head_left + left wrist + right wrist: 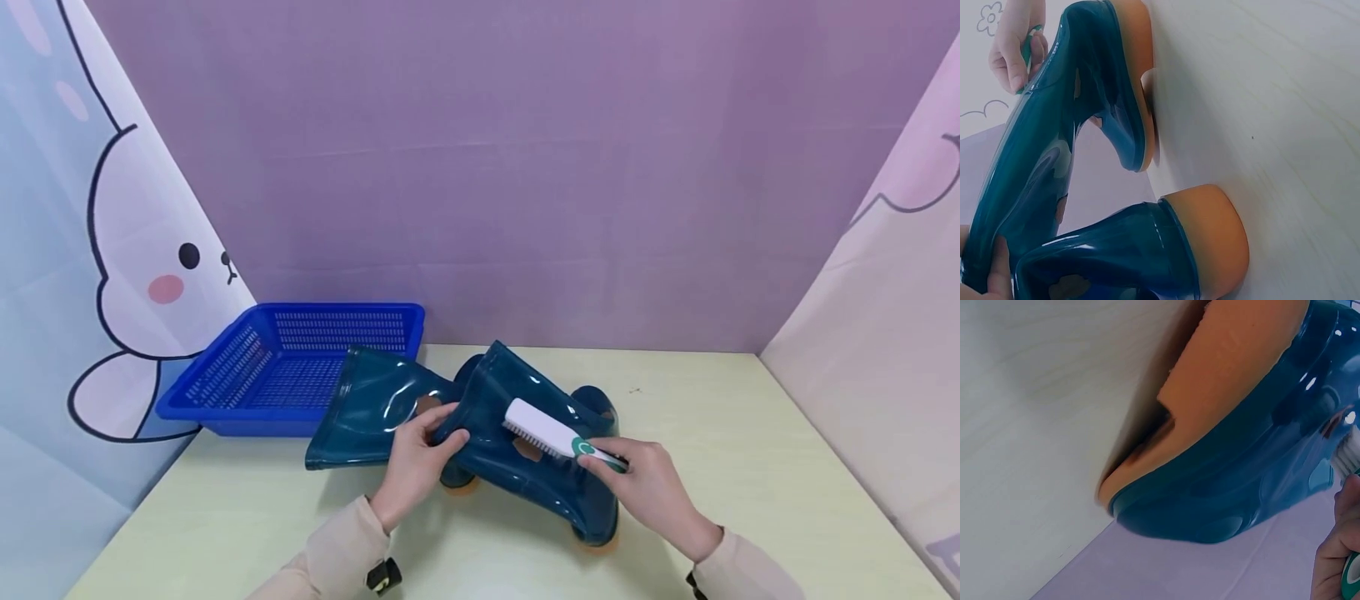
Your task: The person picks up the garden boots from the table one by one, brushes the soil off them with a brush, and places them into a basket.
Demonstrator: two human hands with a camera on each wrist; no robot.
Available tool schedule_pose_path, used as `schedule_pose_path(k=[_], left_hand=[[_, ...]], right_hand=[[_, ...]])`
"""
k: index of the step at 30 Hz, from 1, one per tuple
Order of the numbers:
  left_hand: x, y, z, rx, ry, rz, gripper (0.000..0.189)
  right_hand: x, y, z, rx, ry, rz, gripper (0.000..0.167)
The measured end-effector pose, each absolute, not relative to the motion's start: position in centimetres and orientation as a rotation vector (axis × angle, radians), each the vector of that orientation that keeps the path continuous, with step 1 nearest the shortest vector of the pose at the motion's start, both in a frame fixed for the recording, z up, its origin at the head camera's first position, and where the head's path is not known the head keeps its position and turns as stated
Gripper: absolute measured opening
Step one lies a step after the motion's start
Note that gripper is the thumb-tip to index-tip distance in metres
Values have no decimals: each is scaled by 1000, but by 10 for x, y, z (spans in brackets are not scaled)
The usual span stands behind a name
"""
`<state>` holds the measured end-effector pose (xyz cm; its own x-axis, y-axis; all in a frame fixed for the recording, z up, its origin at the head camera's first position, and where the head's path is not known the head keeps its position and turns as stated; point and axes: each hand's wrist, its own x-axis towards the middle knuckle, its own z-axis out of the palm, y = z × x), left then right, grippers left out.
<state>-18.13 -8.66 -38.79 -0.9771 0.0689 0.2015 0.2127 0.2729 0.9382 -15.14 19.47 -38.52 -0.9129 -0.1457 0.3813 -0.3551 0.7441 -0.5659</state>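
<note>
Two dark teal rubber boots with orange soles stand tilted on the table. My left hand [417,454] grips the top edge of the right rain boot [498,400], thumb on the outside. Beside it, the left rain boot [375,408] leans with its shaft toward the basket. A white and green scrub brush [547,429] is held by its handle in my right hand [652,487]. Its bristles face the right boot's shaft, over a brown patch [527,450]. The left wrist view shows both orange soles [1210,240]; in the right wrist view the brush bristles [1347,453] are partly cut off.
A blue plastic basket [225,412] with slotted sides stands at the back left, behind the left boot's shaft. The pale table [720,433] meets a purple backdrop [525,208] at the rear. Printed cloth walls rise on both sides.
</note>
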Motion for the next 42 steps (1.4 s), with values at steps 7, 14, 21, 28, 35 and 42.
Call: schedule_pose_path(k=[7,14,21,28,35,42], left_hand=[[-177,-85,-391,-265,-2402,-1833,37],[-179,-83,-391,-307,-2379,-1826,36],[-177,-83,-391,-297,-2358,-1861,37],[-177,-85,-393,-283,-2382,-1846,36],[-180,-84,-392,-278,-2379,-1819,36],[-180,-84,-391,-253,-2384,-1846,36]], right_hand=[[-144,197,-378,478,-2756,780,18],[-141,205,-373,466,-2749,728,16],[-137,206,-373,439,-2750,703,16],[-135,211,-374,433,-2727,751,16],[-139,220,-378,377,-2745,883,14],[-144,219,-375,372,-2673,876,16]])
